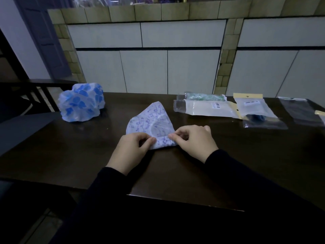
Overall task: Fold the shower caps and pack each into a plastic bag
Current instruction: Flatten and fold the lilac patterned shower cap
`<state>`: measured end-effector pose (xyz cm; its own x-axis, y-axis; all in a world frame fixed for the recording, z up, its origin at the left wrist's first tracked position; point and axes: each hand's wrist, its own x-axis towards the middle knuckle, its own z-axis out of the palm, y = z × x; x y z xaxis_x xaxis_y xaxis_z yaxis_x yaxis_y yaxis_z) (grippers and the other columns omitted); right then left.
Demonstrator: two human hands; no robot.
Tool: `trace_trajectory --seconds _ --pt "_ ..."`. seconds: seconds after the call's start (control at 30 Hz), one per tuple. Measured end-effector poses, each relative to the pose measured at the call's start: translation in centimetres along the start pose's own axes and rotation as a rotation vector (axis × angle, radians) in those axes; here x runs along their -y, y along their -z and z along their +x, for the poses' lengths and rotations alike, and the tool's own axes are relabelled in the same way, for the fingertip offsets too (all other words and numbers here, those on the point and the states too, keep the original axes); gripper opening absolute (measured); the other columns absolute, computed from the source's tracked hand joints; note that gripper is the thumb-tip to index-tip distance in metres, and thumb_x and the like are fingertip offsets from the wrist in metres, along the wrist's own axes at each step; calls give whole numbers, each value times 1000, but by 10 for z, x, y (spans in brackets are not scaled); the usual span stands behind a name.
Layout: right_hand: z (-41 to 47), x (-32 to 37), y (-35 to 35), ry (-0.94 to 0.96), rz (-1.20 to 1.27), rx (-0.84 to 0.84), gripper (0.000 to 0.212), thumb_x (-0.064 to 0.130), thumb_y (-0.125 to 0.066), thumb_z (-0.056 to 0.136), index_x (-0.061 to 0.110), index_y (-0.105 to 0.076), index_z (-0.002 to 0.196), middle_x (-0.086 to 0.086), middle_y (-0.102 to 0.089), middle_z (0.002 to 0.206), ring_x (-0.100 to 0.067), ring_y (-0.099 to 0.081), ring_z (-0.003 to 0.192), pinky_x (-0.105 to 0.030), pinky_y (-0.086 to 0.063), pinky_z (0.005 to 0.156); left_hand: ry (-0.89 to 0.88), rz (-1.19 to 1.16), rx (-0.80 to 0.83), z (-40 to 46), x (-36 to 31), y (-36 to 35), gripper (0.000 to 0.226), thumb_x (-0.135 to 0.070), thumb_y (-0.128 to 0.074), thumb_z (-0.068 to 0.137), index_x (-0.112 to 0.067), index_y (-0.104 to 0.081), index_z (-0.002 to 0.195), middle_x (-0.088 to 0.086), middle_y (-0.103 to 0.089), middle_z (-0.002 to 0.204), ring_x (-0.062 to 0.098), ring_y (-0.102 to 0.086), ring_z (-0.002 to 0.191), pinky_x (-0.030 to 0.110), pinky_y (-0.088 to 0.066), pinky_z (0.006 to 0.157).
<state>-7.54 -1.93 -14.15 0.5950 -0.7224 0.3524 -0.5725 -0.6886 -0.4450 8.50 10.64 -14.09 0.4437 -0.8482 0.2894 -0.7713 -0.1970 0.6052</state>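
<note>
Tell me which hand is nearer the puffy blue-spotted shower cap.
Left. The left hand lies right of the puffy blue-spotted shower cap and nearer the person; the right hand is farther right.

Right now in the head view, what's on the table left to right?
Blue-spotted shower caps → left hand → purple-patterned shower cap, pinched by both hands → right hand → white-backed bag → yellow-header bag → dark bag.
</note>
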Motion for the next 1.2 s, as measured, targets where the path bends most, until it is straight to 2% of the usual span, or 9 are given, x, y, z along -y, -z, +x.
trace_trajectory --seconds 0.1,0.33,0.47,0.6,0.77,0.9,1.0,1.1,1.2 --pt "-1 1 1 -12 -38 -2 30 59 -52 89 35 -70 89 18 -64 79 -1 -53 84 -34 -21 90 12 45 -10 0 -1 -1 12 -40 -63 87 -28 -65 83 -11 -65 74 4 -60 74 22 -43 66" --pt "-5 -1 6 56 -66 -62 24 59 -61 81 36 -62 85 18 -56 88 -3 -45 92 -31 -23 87 -118 36 -12 -2 0 -2 14 -25 -70 84 -37 -63 80 -15 -53 95 2 -51 74 17 -39 71" --pt "-6 4 9 284 -161 -5 15 47 -55 91 39 -66 97 20 -60 101 -5 -45 97 -30 -21 83 -112 67 -14 -4 0 -3 12 -25 -67 86 -37 -70 84 -18 -57 93 4 -55 84 36 -46 87" --pt "-6 0 12 296 -195 106 27 52 -47 94 41 -67 109 24 -61 111 -3 -41 92 -30 -18 81 -105 221 -29 -4 0 -1 12 -35 -61 89 -39 -72 91 -20 -59 99 2 -42 97 32 -33 85" --pt "-5 -4 14 236 -167 150 34 63 -54 84 45 -67 109 23 -61 108 -3 -44 97 -34 -26 91 -79 184 101 -3 10 11 33 -67 -61 74 -46 -70 97 -28 -57 99 -3 -40 96 35 -37 94" --pt "-4 -3 11 223 -160 121 30 61 -49 89 44 -69 104 22 -59 99 -6 -46 95 -33 -28 87 -64 143 84 -1 9 10 24 -59 -66 76 -45 -70 94 -26 -60 100 0 -45 102 40 -36 99" --pt "-4 -3 10 238 -182 97 30 59 -47 91 42 -69 103 25 -62 107 -5 -43 98 -32 -27 86 -62 97 28 0 10 6 18 -53 -66 80 -40 -72 92 -24 -59 94 3 -51 99 40 -41 96" --pt "-3 -3 9 261 -201 73 32 56 -46 92 38 -70 102 24 -64 108 -6 -41 99 -30 -26 85 -59 96 8 0 9 5 20 -48 -66 83 -35 -74 95 -18 -50 92 2 -52 91 21 -39 80" --pt "-2 -3 8 262 -201 60 33 55 -43 94 36 -70 102 21 -66 104 -7 -44 98 -30 -26 83 -66 86 12 1 7 5 17 -42 -64 87 -30 -75 90 -13 -59 91 5 -56 87 19 -37 73"
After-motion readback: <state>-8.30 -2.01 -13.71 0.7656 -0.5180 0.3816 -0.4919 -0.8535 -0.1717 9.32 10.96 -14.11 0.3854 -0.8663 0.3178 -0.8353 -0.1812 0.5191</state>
